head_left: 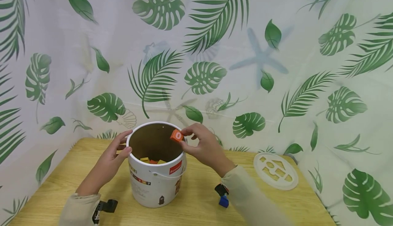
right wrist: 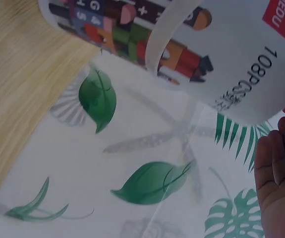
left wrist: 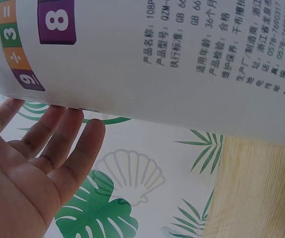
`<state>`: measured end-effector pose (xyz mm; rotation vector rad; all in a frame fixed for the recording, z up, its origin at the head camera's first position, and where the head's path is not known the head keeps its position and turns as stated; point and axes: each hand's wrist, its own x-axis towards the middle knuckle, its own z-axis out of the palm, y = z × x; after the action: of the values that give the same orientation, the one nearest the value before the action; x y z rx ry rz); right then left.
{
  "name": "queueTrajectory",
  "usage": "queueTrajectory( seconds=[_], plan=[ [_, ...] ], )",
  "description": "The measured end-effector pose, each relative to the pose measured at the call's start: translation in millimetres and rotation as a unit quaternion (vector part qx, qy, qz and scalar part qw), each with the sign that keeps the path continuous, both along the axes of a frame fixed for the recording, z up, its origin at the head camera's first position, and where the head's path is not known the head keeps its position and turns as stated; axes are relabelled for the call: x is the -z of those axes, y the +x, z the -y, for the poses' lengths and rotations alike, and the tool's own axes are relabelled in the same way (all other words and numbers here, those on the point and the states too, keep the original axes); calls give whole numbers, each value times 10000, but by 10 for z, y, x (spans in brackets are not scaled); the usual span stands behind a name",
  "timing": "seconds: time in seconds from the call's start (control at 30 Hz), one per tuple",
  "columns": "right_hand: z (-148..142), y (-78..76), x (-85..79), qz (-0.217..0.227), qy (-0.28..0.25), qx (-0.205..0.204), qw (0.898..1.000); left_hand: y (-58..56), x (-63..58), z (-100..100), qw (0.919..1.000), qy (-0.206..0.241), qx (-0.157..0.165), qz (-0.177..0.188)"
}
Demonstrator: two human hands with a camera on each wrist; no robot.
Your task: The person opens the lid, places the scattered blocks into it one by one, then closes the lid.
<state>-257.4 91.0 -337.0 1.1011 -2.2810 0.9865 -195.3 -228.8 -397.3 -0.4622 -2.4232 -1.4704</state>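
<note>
A white lidless bucket [head_left: 144,185] with printed pictures and a thin handle stands on the table. My left hand [head_left: 110,159] rests at its left rim, thumb on the near side and fingers against the outer wall. In the left wrist view those fingers [left wrist: 85,148] are extended to the bucket's side. Between thumb and fingertips, my right hand [head_left: 204,147] pinches an orange block [head_left: 176,136] marked with a white ring, over the right part of the bucket's opening. Yellow and orange pieces [head_left: 153,162] lie inside the bucket, partly hidden by its front rim.
On the wooden table [head_left: 196,202], a round whitish plate with cut-out shapes [head_left: 285,183] lies to the right. A leaf-patterned cloth [head_left: 227,93] hangs behind the table. Black wrist devices show at both sleeves; a blue piece [head_left: 223,201] appears beside the right one.
</note>
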Motion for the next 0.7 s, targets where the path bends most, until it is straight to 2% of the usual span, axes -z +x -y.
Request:
queueTrajectory(
  seconds=[0.23,0.4,0.5,0.63,0.7],
  plan=[
    [232,4,-2,177,180,-118,9996,-10,9,-6,10000,26,-4,-12],
    [352,9,-6,316,95,-213,9992,-17,17,-12,10000,27,-14,24],
    [414,14,20,793,-25,-322,9963,-22,17,-8,10000,38,-23,-7],
    [453,47,69,1556,-250,-290,9871,-26,16,6,10000,56,6,-46],
    [463,57,87,1723,-308,-262,9842,-21,20,14,10000,57,-8,-35]
  ],
)
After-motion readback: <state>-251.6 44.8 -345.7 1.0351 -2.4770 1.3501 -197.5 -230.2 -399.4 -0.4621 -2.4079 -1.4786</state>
